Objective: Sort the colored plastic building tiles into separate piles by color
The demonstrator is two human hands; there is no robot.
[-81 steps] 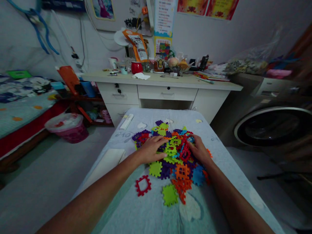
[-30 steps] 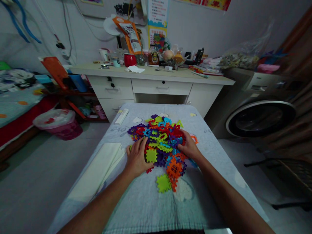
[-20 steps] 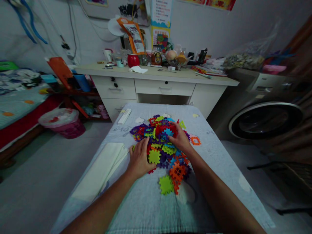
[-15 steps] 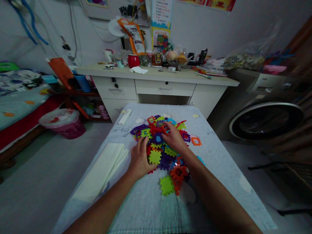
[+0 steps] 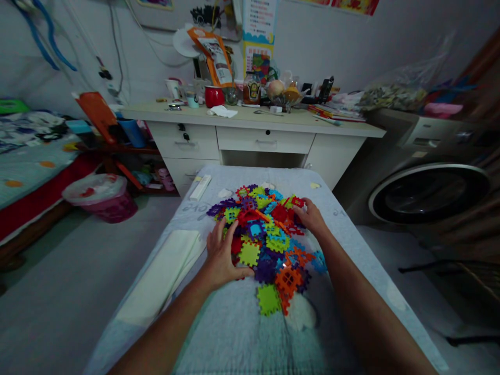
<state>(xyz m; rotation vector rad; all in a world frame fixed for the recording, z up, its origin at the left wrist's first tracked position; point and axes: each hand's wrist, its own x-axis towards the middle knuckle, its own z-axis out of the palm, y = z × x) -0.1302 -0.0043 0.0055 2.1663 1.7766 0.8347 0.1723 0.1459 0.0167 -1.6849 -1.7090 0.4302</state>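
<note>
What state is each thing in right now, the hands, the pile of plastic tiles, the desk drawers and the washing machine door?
left hand: open, flat against the pile's left edge
right hand: fingers spread, resting on the pile's right side
pile of interlocking plastic tiles: loose, heaped on the cloth-covered table
desk drawers: shut
washing machine door: shut

The left hand point(image 5: 222, 255) covers the near-left edge of the pile of toy tiles point(image 5: 265, 234); tiles under its palm are hidden. The right hand point(image 5: 312, 219) hides tiles at the far-right edge, and its fingertips are partly buried among them. Tiles in the pile overlap, concealing lower layers. Both forearms are cut off by the bottom edge. Items on the desk point(image 5: 250, 117) are too small to identify.
</note>
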